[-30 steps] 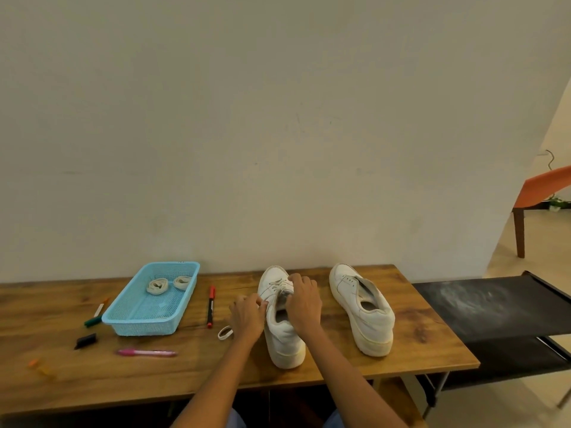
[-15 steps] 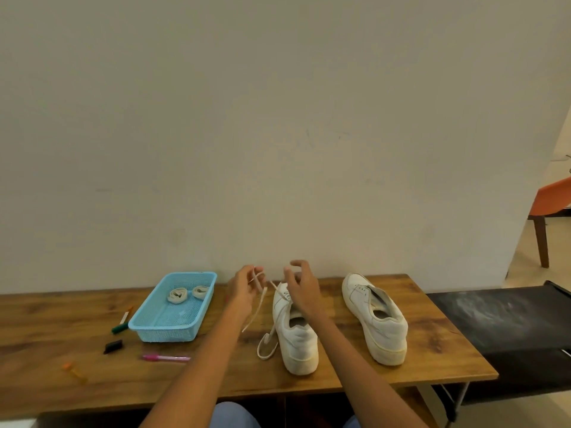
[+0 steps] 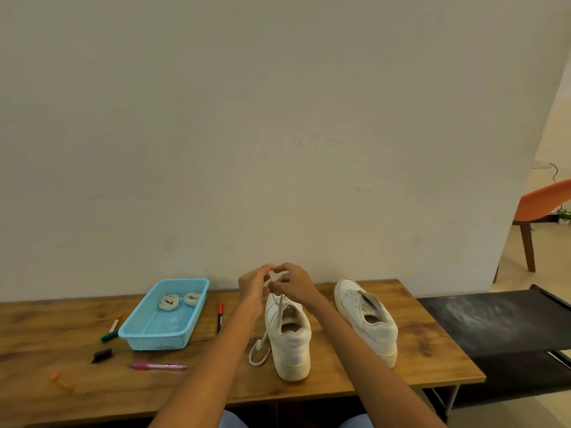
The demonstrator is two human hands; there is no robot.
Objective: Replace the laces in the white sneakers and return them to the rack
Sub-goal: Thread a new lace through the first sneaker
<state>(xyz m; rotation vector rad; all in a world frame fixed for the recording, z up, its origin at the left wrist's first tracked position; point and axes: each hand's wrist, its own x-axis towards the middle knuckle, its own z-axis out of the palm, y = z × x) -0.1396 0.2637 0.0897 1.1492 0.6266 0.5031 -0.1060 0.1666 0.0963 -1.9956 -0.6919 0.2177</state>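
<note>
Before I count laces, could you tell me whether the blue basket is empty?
No, two rolled laces lie at the far end of the basket.

On the wooden counter (image 3: 340,387) two white sneakers stood heel toward the camera, and above the toe of the left sneaker (image 3: 289,335) the left hand (image 3: 252,287) and the right hand (image 3: 292,284) met, each with a pinching grip on a white lace (image 3: 268,332) that ran down the shoe's left side and looped on the wood. The right sneaker (image 3: 367,319) stood apart, unlaced, near a black fabric rack (image 3: 494,322) beside the counter. To the left sat a blue mesh basket (image 3: 148,335) holding two rolled laces (image 3: 179,301), with a red marker (image 3: 220,316), a green marker (image 3: 111,333), a pink pen (image 3: 159,366) and a small black cap (image 3: 102,355) around it.
</note>
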